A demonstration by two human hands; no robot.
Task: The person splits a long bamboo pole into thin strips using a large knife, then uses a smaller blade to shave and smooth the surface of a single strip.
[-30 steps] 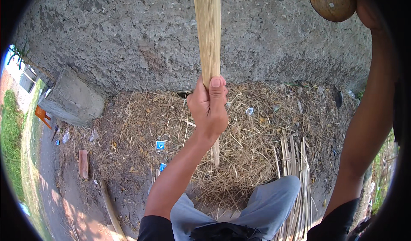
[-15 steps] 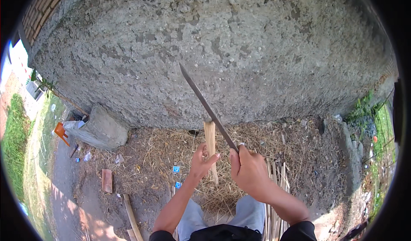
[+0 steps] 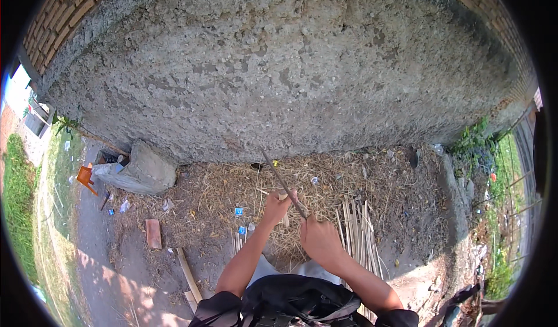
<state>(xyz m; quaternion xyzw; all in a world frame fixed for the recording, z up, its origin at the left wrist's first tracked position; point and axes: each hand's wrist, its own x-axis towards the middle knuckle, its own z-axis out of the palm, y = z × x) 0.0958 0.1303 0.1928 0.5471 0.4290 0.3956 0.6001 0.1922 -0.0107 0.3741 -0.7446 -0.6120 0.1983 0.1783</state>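
My left hand [image 3: 275, 209] is closed around a pale piece of split bamboo [image 3: 283, 195]. The bamboo's top end shows above the fingers, and most of its length is hidden by the hand. My right hand [image 3: 321, 242] grips the handle of a long dark machete [image 3: 275, 172]. The blade slants up and to the left, away from me, and crosses close beside the bamboo's top end. Whether blade and bamboo touch, I cannot tell.
Thin bamboo strips [image 3: 359, 229] lie in a pile to the right, and a bamboo pole [image 3: 189, 273] rests at lower left. A reddish brick [image 3: 153, 234], a concrete block [image 3: 150, 167] and an orange plastic object [image 3: 86, 179] are farther left. A rough wall [image 3: 279, 83] stands ahead.
The bamboo has tipped so that its end now faces me more. The machete has dropped lower, its blade looking shorter and steeper. Both hands have moved, and the view has shifted.
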